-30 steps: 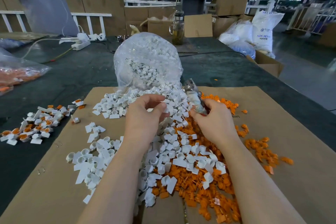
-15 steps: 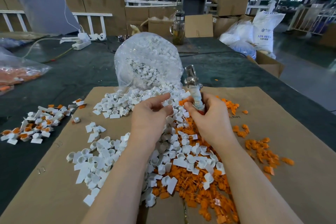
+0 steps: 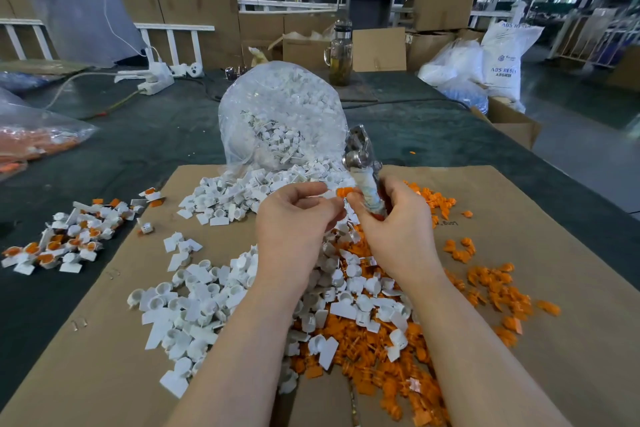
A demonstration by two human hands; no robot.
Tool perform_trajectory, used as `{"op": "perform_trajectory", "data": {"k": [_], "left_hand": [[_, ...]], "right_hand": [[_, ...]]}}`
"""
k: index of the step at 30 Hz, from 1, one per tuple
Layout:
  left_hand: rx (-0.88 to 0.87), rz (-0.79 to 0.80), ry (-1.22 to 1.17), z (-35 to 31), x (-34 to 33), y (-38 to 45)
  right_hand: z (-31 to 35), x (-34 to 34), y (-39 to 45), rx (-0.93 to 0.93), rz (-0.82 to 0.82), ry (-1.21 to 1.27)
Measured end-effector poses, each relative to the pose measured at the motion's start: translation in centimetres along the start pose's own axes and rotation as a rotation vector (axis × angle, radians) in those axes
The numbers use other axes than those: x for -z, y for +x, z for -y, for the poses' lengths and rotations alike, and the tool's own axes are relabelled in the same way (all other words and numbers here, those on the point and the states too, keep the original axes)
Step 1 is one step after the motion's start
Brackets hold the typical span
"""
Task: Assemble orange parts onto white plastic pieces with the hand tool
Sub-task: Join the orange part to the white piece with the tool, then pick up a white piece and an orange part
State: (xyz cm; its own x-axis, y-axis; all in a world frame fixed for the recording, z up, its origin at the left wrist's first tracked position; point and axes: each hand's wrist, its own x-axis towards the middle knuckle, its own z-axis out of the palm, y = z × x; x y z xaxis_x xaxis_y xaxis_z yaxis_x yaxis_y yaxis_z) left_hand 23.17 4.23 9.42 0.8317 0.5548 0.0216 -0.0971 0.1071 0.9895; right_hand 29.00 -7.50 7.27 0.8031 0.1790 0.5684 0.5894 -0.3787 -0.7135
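From the head camera we see our right hand [image 3: 398,229] gripping the hand tool [image 3: 363,170] upright, while our left hand [image 3: 294,218] pinches a white piece [image 3: 329,196] beside an orange part [image 3: 344,191]. White plastic pieces [image 3: 207,305] and orange parts [image 3: 381,357] lie heaped beneath both wrists.

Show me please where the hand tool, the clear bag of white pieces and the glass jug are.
hand tool [image 3: 360,158]: head view, on its metal head above the right hand.
clear bag [image 3: 280,114]: head view, on its front wall.
glass jug [image 3: 341,57]: head view, on its body.
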Motion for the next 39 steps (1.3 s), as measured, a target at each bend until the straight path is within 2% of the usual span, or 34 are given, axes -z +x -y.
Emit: {"op": "perform_trajectory", "data": {"k": [8,29,39], "left_hand": [[-0.038,-0.024,-0.016,-0.03,-0.14,-0.29],[-0.209,-0.043,0.24,-0.1,-0.3,-0.29],[-0.197,-0.068,0.259,0.17,-0.31,-0.12]], "right_hand": [[0.0,0.02,0.08,-0.001,-0.032,-0.025],[0.29,0.06,0.1,-0.002,-0.04,-0.042],[-0.01,0.31,0.38,-0.049,0.092,0.009]]}}
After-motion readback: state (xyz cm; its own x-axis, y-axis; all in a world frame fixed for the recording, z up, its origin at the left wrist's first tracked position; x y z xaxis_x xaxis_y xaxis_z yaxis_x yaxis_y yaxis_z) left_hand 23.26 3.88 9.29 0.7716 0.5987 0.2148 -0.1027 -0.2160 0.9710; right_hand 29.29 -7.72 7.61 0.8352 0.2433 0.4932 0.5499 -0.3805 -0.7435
